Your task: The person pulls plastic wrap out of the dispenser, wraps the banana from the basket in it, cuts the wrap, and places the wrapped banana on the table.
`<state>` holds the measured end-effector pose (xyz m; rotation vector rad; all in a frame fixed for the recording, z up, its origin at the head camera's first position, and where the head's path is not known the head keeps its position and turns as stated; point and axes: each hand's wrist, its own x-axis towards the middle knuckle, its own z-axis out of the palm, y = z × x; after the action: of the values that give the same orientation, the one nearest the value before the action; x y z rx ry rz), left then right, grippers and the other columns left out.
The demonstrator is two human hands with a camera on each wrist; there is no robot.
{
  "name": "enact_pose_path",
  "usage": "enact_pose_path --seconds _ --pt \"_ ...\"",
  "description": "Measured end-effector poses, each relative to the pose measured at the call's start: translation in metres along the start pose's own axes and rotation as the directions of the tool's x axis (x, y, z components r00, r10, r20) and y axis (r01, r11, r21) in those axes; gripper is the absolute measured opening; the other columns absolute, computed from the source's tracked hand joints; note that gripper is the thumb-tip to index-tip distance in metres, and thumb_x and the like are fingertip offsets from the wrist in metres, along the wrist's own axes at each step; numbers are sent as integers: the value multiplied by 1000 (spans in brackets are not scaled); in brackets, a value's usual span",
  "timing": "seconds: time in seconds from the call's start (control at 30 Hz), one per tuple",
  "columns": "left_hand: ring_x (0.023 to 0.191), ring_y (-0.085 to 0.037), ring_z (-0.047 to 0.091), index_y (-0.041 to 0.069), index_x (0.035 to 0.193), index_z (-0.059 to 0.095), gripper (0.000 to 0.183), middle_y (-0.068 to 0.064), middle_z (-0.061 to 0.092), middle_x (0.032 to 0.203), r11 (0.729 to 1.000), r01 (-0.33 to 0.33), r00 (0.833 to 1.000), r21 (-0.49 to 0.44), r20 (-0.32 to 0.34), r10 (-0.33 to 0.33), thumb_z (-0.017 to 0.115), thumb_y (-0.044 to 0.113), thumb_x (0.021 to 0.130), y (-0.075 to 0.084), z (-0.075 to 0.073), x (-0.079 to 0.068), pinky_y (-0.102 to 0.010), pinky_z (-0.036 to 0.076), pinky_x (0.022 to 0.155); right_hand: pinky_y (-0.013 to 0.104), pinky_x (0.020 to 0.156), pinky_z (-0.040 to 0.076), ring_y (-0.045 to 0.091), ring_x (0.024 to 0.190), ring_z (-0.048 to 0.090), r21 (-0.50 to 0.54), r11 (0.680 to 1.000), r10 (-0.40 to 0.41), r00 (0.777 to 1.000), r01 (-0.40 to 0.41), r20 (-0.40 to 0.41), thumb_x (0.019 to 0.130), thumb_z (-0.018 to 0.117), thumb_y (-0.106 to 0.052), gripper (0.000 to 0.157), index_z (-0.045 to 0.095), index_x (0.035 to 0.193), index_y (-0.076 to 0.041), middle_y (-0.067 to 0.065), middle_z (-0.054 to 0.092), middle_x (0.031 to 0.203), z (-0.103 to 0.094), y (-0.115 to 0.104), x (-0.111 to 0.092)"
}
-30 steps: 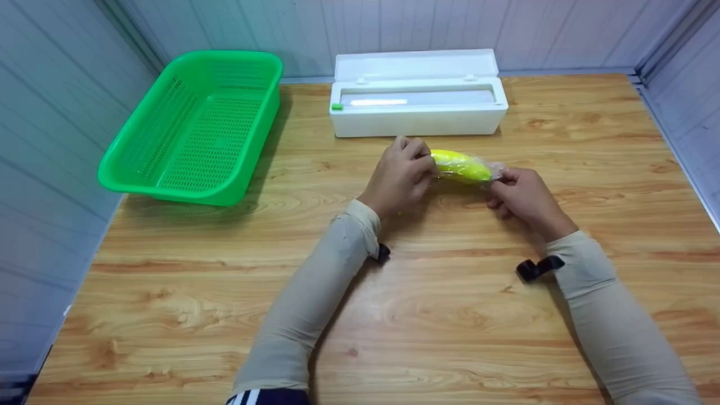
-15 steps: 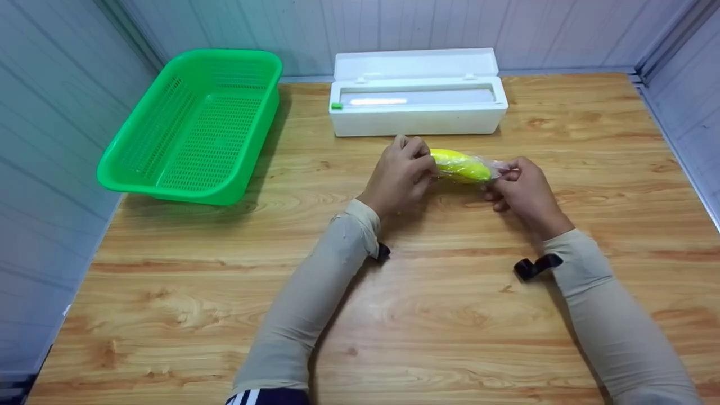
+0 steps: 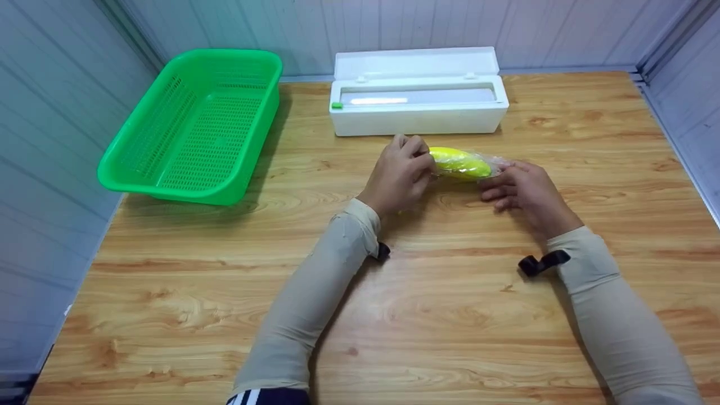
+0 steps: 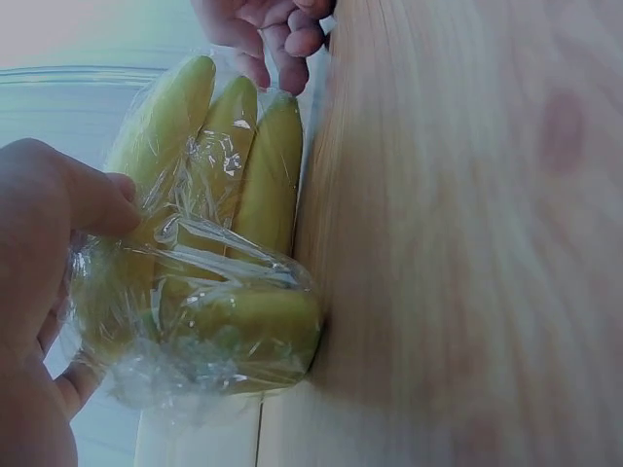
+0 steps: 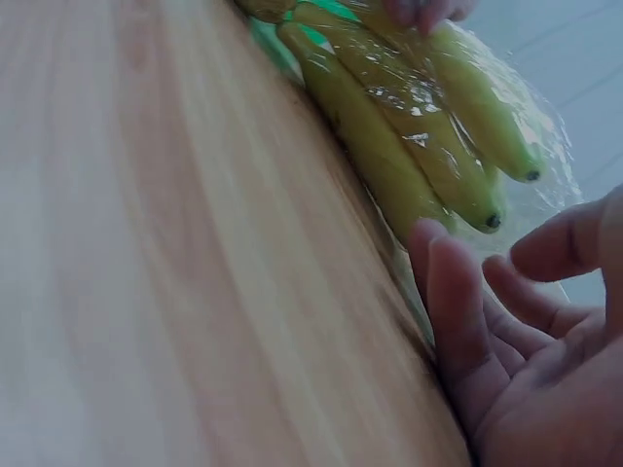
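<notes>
A bunch of yellow bananas (image 3: 458,162), wrapped in clear cling film (image 3: 495,162), rests on the wooden table. My left hand (image 3: 398,174) grips the bunch at its left end, thumb (image 4: 102,204) on the film. In the left wrist view, crumpled film covers the lower part of the bananas. Beside the right end is my right hand (image 3: 531,194). Its fingers (image 5: 458,302) are spread and relaxed, close to the banana tips in the right wrist view. Whether a fingertip touches the film there I cannot tell.
Behind the bananas stands a long white cling film box (image 3: 419,122), its lid (image 3: 416,64) raised, with a small green slider (image 3: 337,106). A green plastic basket (image 3: 242,180) is at the back left. Panelled walls border the table.
My right hand has let go of the film at the bunch's right end and its fingers have spread. The left hand keeps its grip, and the bananas have barely moved.
</notes>
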<state>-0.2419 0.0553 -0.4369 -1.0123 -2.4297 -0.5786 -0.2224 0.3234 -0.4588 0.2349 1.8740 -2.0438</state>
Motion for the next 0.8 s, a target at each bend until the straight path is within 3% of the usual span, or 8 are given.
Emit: enact_pose_path --seconds 0.2,0.4,0.63,0.8 --pt "86 -14 41 26 80 65 11 7 49 94 1000 3 1000 8 7 -3 56 28 87 -1 0 0 -29 34 77 40 59 52 36 89 62 70 997 15 998 -20 65 90 56 -37 52 35 122 -2 31 53 115 -4 -2 -1" --pt "86 -14 40 25 80 65 11 6 49 95 1000 8 1000 4 16 -8 56 25 86 0 -1 -1 -28 33 77 41 55 51 36 84 63 69 998 -5 1000 6 -13 95 43 -28 32 41 112 -1 27 60 105 1 -3 -3" --pt "88 -14 40 25 79 65 12 7 49 95 1000 10 1000 0 19 -10 55 25 87 0 -2 -1 -28 33 78 40 55 52 32 77 63 38 991 -127 988 131 -89 94 47 -35 45 43 111 7 24 60 98 7 -3 -6" --pt "87 -14 41 26 81 67 13 9 50 93 999 23 1000 -38 15 -22 55 25 87 1 -3 -1 -27 33 77 34 53 52 28 70 62 72 958 -269 955 279 -127 89 59 -28 41 50 112 5 20 57 93 8 0 -6"
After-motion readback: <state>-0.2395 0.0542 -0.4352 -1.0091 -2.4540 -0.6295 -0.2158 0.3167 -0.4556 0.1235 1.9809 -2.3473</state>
